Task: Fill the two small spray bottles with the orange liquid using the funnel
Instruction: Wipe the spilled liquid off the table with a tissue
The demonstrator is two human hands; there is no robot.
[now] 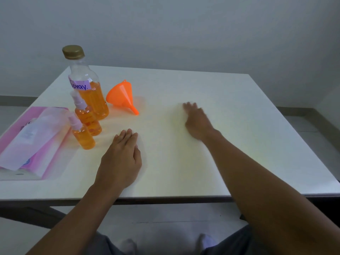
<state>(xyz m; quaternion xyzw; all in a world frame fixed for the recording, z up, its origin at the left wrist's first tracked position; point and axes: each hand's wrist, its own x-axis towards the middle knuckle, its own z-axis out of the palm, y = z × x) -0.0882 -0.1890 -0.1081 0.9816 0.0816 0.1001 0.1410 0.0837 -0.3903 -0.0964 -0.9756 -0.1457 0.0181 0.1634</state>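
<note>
Both small bottles look full and capped; I read this as the end of the fill, hands off.

Two spray bottles [88, 120] [82, 134] stand just in front of the big capped bottle [88, 85], the funnel [122, 97] on its side to that bottle's right. My left hand [120, 159] lies flat, fingers together, empty; right hand [197, 120] blurred, fingers loosely spread, holding nothing. Next: probably only tidying.
</note>
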